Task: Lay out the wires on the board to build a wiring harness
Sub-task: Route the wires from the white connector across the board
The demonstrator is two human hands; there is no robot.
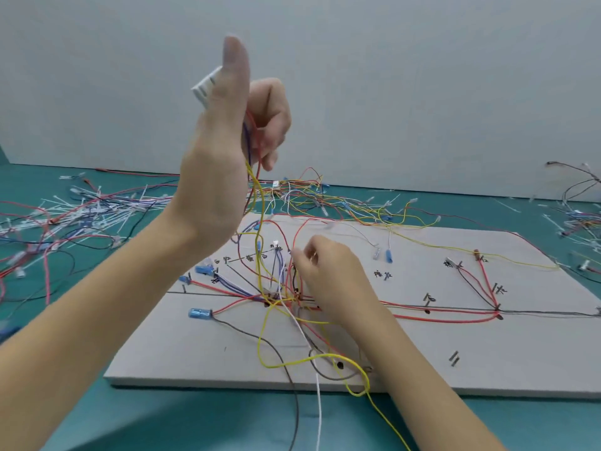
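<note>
While the left hand (227, 131) grips the white connector (205, 86) aloft, its wires (258, 222) hang straight down. Below it, the right hand (325, 275) pinches wires against the board (455, 353).

Bare board (182, 349) at the near left corner and along the near right, room for a hand there. The middle is choked: tangled wires (279, 297) cross around upright pins (454, 358). Loose cable ties (81, 206) litter the table left; another wire heap (325, 193) crowds the far edge.
</note>
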